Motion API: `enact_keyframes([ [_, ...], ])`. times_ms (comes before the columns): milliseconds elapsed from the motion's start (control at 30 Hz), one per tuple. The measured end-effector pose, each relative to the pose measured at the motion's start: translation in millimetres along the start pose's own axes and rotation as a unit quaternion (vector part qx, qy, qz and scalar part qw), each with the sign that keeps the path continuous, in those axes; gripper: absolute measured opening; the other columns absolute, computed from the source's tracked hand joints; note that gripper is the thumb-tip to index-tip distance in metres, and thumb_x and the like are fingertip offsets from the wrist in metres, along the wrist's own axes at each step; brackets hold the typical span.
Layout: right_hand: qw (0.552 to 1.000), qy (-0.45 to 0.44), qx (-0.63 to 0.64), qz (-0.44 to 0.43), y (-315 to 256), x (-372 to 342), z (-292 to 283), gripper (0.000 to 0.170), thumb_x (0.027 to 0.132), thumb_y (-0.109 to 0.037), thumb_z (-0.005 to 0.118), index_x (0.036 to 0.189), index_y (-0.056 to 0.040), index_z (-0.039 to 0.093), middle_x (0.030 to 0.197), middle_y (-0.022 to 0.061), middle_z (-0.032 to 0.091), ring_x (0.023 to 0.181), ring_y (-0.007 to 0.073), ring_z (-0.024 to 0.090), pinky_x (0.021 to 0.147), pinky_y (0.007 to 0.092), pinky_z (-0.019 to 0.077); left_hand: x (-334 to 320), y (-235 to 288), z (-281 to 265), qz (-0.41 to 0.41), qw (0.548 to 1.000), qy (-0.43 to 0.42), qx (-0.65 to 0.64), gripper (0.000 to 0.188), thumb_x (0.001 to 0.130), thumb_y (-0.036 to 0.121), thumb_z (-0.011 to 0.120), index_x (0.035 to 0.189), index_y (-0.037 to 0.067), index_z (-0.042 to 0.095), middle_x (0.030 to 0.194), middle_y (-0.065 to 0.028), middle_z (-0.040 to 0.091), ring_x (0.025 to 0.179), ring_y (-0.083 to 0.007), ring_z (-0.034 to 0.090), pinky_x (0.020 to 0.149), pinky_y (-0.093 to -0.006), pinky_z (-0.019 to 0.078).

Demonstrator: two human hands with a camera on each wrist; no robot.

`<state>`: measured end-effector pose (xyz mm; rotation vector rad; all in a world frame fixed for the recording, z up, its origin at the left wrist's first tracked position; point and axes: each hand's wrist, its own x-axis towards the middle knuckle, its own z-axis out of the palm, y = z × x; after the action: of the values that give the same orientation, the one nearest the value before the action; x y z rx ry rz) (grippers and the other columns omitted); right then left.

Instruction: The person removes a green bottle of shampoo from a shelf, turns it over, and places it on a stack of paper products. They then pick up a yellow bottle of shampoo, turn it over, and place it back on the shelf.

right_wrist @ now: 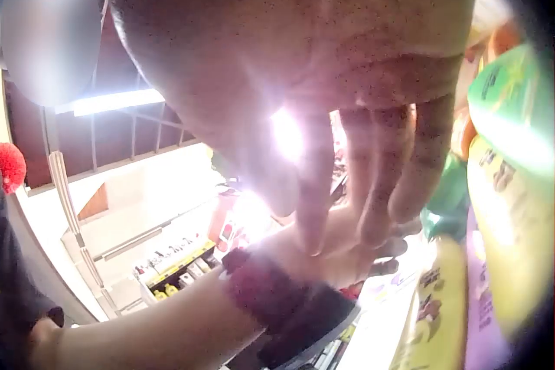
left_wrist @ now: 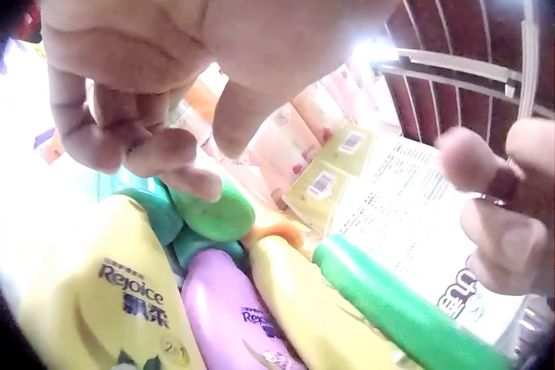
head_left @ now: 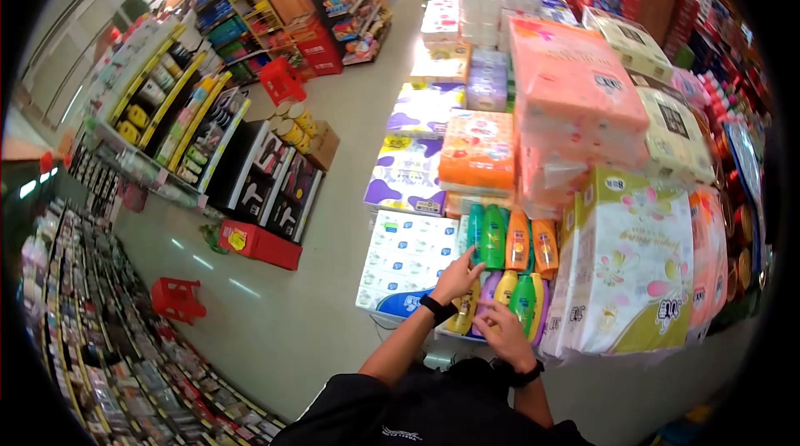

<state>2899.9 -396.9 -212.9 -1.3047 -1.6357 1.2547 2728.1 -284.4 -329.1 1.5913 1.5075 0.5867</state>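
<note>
Shampoo bottles lie in rows in a box: green (head_left: 492, 238) and orange (head_left: 517, 240) ones in the back row, yellow (head_left: 506, 288), purple and green ones in front. My left hand (head_left: 457, 278) is at the left end of the back row, fingers loosely bent. In the left wrist view that hand (left_wrist: 208, 32) has its fingertips over a green bottle (left_wrist: 212, 214); whether they touch is unclear. Over the front row is my right hand (head_left: 502, 331), fingers relaxed and holding nothing. The right wrist view shows its fingers hanging apart beside the left hand (right_wrist: 338, 257).
White tissue packs (head_left: 404, 254) lie left of the bottles, and large white-and-green packs (head_left: 637, 258) stand at the right. Orange (head_left: 477, 150) and pink packs (head_left: 571, 83) are stacked behind. Across the aisle are shelves and a red stool (head_left: 177, 299).
</note>
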Motion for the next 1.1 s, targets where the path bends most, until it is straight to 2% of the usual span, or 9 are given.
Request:
enact_keyframes([
  [133,1.000,0.001,-0.009,-0.011,7,-9,-5,0.017,0.088,-0.009,0.070,0.076,0.0024,0.067,0.092,0.0123,0.068,0.084,0.0221,0.065,0.074,0.0313,0.0504,-54,-4,-38,0.058,0.993,-0.034,-0.094,0.044,0.102,0.032,0.060,0.134,0.002,0.059,0.084,-0.0104,0.071,0.070,-0.0173,0.063,0.068,-0.0323,0.0509],
  [267,0.998,0.060,-0.020,-0.009,14,-12,15,0.028,0.083,-0.003,0.068,0.059,0.0024,0.054,0.073,0.0066,0.057,0.067,0.0143,0.055,0.061,0.0290,0.0414,-142,-61,-68,-0.007,0.985,-0.095,-0.143,0.042,0.105,0.038,0.056,0.119,0.001,0.065,0.082,-0.0059,0.068,0.076,-0.0132,0.063,0.071,-0.0316,0.0513],
  [300,0.996,0.074,-0.024,-0.039,12,-9,26,0.028,0.080,-0.004,0.069,0.060,0.0033,0.051,0.064,0.0074,0.053,0.057,0.0185,0.051,0.056,0.0323,0.0403,-169,-74,-81,-0.022,0.983,-0.122,-0.136,0.041,0.104,0.040,0.056,0.117,0.002,0.066,0.081,-0.0054,0.067,0.072,-0.0137,0.062,0.069,-0.0315,0.0509],
  [400,0.999,0.031,-0.018,-0.027,-4,-1,66,0.027,0.079,-0.003,0.071,0.060,0.0028,0.052,0.062,0.0077,0.052,0.056,0.0180,0.051,0.056,0.0313,0.0398,-242,-128,-113,-0.058,0.977,-0.163,-0.124,0.043,0.104,0.043,0.055,0.115,0.004,0.068,0.084,-0.0079,0.070,0.072,-0.0188,0.066,0.070,-0.0342,0.0523],
  [500,0.994,-0.008,-0.051,-0.101,-60,4,129,0.031,0.079,-0.005,0.073,0.058,0.0015,0.050,0.059,0.0073,0.050,0.053,0.0177,0.049,0.054,0.0314,0.0381,-307,-190,-147,-0.061,0.988,-0.137,0.031,0.051,0.103,0.049,0.051,0.116,0.003,0.069,0.097,-0.0146,0.075,0.089,-0.0312,0.071,0.079,-0.0426,0.0544],
  [667,0.976,-0.123,-0.079,-0.159,-113,22,244,0.033,0.080,-0.007,0.074,0.059,0.0009,0.050,0.060,0.0095,0.052,0.053,0.0214,0.050,0.052,0.0328,0.0370,-397,-275,-183,-0.149,0.985,-0.042,-0.076,0.049,0.102,0.048,0.053,0.113,0.004,0.070,0.095,-0.0132,0.075,0.086,-0.0274,0.072,0.079,-0.0398,0.0546],
  [800,0.930,-0.286,-0.027,-0.230,-149,25,345,0.033,0.085,-0.007,0.072,0.062,0.0003,0.048,0.061,0.0099,0.049,0.053,0.0208,0.045,0.052,0.0324,0.0368,-456,-297,-211,-0.238,0.962,0.032,-0.130,0.048,0.103,0.047,0.054,0.115,0.003,0.068,0.096,-0.0110,0.074,0.089,-0.0229,0.070,0.083,-0.0360,0.0533],
  [900,0.900,-0.363,0.000,-0.240,-165,22,407,0.034,0.087,-0.007,0.070,0.063,-0.0002,0.046,0.061,0.0096,0.048,0.053,0.0203,0.043,0.052,0.0328,0.0377,-495,-307,-215,-0.239,0.949,0.098,-0.182,0.048,0.103,0.047,0.053,0.113,0.002,0.067,0.093,-0.0105,0.073,0.087,-0.0221,0.069,0.082,-0.0362,0.0533],
  [1100,0.875,-0.407,0.022,-0.262,-179,47,475,0.036,0.087,-0.005,0.071,0.063,-0.0011,0.044,0.061,0.0084,0.047,0.054,0.0168,0.043,0.053,0.0315,0.0379,-520,-339,-234,-0.284,0.928,0.115,-0.214,0.053,0.103,0.049,0.054,0.115,-0.001,0.066,0.091,-0.0101,0.073,0.087,-0.0209,0.068,0.082,-0.0349,0.0535],
])
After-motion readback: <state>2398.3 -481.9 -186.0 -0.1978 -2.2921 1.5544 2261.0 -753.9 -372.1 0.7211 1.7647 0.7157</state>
